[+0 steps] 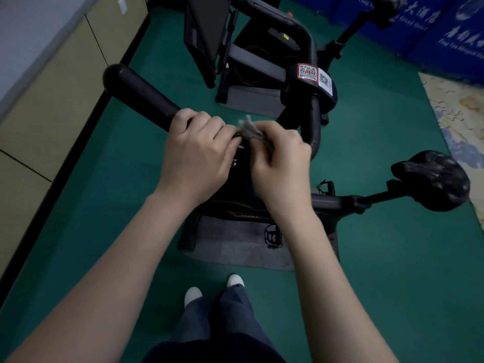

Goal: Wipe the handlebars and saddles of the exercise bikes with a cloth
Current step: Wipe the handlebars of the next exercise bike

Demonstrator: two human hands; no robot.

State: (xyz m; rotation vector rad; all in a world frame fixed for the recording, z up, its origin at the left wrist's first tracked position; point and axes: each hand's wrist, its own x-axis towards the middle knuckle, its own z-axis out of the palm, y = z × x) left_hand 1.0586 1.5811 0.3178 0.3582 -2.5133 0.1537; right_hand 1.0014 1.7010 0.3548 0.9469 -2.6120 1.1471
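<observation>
While the left hand (193,150) curls round the handlebar (141,93) at mid-frame, the right hand (280,158), just beside it, pinches a bunched grey cloth (250,128) against the bar's centre. A good wipe likely means wrapping the cloth round the tube and working outward to the upper-left end. The saddle (432,179) sits at right, untouched.

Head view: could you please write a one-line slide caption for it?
Left hand grips the exercise bike's handlebar while the right hand holds a grey cloth right beside it.
</observation>
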